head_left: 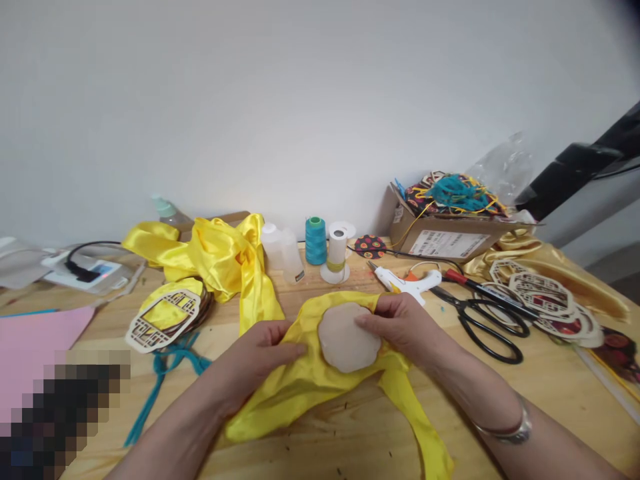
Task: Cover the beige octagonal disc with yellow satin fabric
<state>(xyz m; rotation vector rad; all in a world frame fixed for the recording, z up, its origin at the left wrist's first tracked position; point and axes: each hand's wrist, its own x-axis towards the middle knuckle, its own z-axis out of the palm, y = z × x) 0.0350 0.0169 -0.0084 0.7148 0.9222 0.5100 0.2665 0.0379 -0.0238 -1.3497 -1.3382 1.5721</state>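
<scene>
Your right hand (403, 323) pinches the pale, flat, scalloped disc (349, 339) at its right edge, thumb on top, fingers behind the shiny yellow satin cloth (280, 400); likely this holds the disc against the fabric. Your left hand (265, 353) grips the cloth beside the disc, fingers narrow, probably keeping it spread. Both sit above the wooden counter (360, 430). The white glue gun (413, 283) and black-handled scissors (465, 308) lie near your right hand, seemingly for easy reach.

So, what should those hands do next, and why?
Perhaps the left hand should fold the yellow cloth over the pale disc: its thumb rests on cloth beside the disc, whose near face no cloth covers, while the right hand holds the right edge.
</scene>
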